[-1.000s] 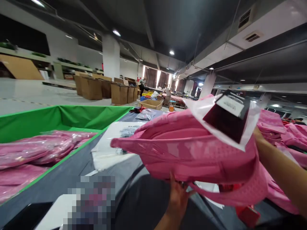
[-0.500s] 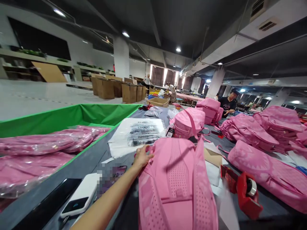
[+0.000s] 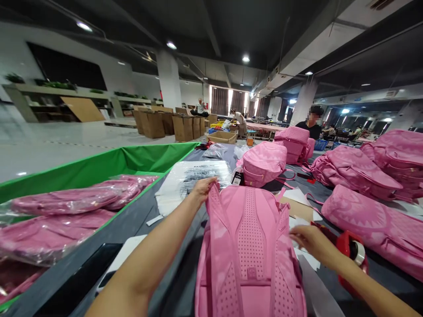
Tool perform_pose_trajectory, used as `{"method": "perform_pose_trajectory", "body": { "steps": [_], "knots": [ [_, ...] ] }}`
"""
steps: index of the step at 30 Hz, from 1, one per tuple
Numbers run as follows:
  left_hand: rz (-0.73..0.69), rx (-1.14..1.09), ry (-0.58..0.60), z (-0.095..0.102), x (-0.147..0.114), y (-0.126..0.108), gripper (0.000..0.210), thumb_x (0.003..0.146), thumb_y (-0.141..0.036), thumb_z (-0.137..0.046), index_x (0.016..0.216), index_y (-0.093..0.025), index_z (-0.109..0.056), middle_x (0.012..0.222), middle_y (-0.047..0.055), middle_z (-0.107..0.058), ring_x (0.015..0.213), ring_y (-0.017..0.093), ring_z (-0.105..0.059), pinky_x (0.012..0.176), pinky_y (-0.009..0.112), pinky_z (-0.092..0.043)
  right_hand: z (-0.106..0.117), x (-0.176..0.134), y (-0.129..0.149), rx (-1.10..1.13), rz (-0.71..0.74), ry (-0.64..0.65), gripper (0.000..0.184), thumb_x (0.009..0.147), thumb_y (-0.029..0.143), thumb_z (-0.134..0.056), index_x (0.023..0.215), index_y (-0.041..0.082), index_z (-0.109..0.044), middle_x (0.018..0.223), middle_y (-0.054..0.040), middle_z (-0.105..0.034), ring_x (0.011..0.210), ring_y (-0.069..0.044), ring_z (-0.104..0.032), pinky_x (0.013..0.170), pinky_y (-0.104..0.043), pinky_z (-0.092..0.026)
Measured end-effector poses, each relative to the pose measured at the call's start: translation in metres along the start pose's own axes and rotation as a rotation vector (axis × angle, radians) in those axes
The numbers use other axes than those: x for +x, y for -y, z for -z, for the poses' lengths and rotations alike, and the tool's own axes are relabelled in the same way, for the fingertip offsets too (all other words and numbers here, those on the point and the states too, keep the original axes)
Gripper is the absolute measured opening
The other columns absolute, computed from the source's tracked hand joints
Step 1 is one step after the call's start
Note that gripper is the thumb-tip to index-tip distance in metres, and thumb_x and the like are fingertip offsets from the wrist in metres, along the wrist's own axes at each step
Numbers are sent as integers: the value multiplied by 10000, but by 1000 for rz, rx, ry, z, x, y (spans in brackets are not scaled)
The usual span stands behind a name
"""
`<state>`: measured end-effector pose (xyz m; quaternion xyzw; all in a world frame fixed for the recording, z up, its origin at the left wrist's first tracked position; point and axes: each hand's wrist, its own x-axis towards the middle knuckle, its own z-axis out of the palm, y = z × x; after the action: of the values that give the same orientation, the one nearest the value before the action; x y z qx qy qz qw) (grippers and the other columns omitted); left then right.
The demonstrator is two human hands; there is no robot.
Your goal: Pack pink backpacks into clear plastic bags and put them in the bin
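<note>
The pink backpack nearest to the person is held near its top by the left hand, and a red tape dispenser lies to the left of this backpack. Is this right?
Not the side: the head view shows the red tape dispenser to the right of the pink backpack. The left hand does hold it near its top.

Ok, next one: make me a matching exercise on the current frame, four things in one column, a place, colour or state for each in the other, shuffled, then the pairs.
1. Bin
2. Left hand
3. Dispenser
4. Right hand

A. Red, with a pale roll
B. Beside the right edge of the pack; grip unclear
C. Green, with bagged packs inside
D. At the top of the left strap, fingers closed on it

Pairs: 1-C, 2-D, 3-A, 4-B
</note>
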<state>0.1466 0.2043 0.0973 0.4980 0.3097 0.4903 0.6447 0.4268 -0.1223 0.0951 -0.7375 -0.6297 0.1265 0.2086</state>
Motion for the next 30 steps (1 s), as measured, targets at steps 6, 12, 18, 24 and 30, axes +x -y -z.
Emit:
{"method": "perform_pose_trajectory", "body": {
  "steps": [6, 12, 18, 24, 30],
  "knots": [
    [-15, 154, 179, -32, -25, -16, 521, 383, -351, -982, 765, -142, -697, 670, -1, -673, 625, 135, -591, 600, 237, -453, -57, 139, 86, -51, 324, -71, 589, 865, 104, -612, 1444, 195, -554, 1457, -167, -578, 1277, -285, -616, 1044, -446, -511],
    [-14, 134, 181, -13, -49, -13, 763, 372, -573, -985, 944, -151, -709, 884, 75, -766, 837, 206, -689, 805, 305, -515, -76, 254, 144, 123, 595, 78, 367, 737, 8, -683, 1056, 184, -730, 1272, -24, -703, 1265, -203, -597, 1142, -401, -427],
    [-71, 127, -13, 16, -47, -9, 768, 365, -608, -977, 926, -177, -677, 811, 47, -756, 845, 217, -688, 811, 315, -524, -74, 264, 158, 60, 528, 190, 73, 831, 120, -688, 833, 191, -701, 693, 47, -636, 780, -164, -628, 805, -264, -477],
    [-82, 85, 29, -6, -14, 8, 679, 428, -591, -932, 869, -142, -677, 794, 78, -747, 785, 204, -659, 725, 298, -500, -92, 188, 123, 125, 334, 149, 48, 919, 143, -573, 885, 155, -605, 734, 47, -588, 654, -101, -521, 642, -205, -386],
    [-78, 209, 59, -42, 25, 44, 614, 478, -626, -829, 836, -165, -637, 767, 90, -743, 779, 254, -688, 744, 387, -545, -117, 48, 108, 129, 205, 258, 146, 927, 167, -523, 995, 163, -653, 949, -59, -734, 814, -181, -648, 716, -249, -449]
  ]
}}
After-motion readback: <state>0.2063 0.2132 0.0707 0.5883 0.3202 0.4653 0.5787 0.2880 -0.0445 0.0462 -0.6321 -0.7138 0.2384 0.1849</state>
